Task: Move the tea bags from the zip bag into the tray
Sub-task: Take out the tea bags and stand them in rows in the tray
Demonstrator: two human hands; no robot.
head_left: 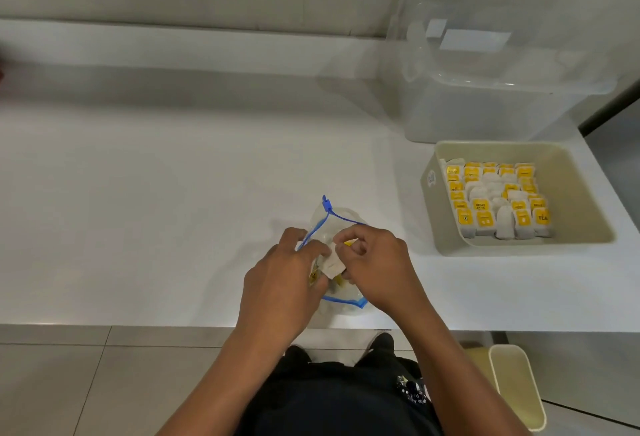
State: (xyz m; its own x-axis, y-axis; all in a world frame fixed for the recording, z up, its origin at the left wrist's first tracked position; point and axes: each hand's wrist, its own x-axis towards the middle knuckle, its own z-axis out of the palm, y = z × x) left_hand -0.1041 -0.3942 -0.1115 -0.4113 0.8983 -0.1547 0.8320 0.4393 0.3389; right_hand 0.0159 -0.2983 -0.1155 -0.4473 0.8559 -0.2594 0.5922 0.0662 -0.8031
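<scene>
A clear zip bag (341, 222) with a blue zipper strip lies near the front edge of the white counter, its mouth open. My left hand (282, 276) grips the bag's left edge. My right hand (375, 267) pinches a white tea bag (332, 264) with a yellow tag at the bag's mouth. More tea bags show faintly inside the bag between my hands. At the right stands the beige tray (585, 213), holding several rows of upright tea bags with yellow tags (498, 198).
A large clear plastic box (485, 64) with a lid stands behind the tray against the wall. A beige bin (517, 387) sits on the floor below the counter's front edge. The white counter (156, 193) stretches to the left.
</scene>
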